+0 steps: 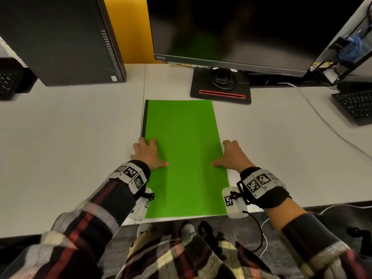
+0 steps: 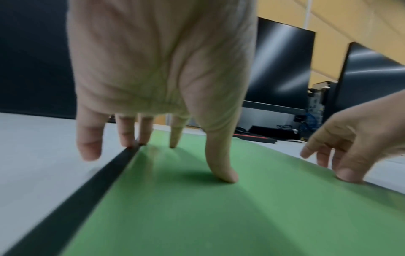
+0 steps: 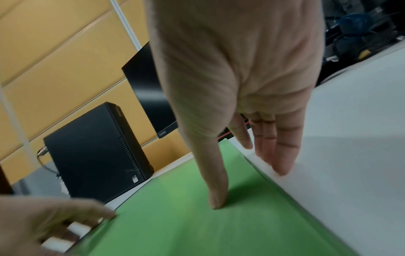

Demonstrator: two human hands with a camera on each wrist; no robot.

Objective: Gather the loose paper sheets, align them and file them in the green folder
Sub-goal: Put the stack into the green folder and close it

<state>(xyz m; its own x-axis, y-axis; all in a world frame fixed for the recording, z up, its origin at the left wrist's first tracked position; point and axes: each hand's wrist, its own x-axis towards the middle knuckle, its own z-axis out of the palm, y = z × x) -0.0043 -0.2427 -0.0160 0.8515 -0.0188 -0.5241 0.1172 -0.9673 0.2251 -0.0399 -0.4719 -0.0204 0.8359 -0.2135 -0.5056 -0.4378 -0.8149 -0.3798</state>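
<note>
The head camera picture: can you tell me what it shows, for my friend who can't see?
A closed green folder lies flat on a pale desk, with the left hand resting on its left edge and the right hand on its right edge, thumbs on the cover. Behind it stand a dark monitor and a black computer tower.

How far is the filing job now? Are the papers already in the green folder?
Nearly finished, it seems. Done: the green folder lies closed on the desk, and no loose sheets are visible; a thin white edge shows at its near side. In hand: the left hand and right hand rest on its two long edges, thumbs on the cover. Left: probably only letting go.
</note>
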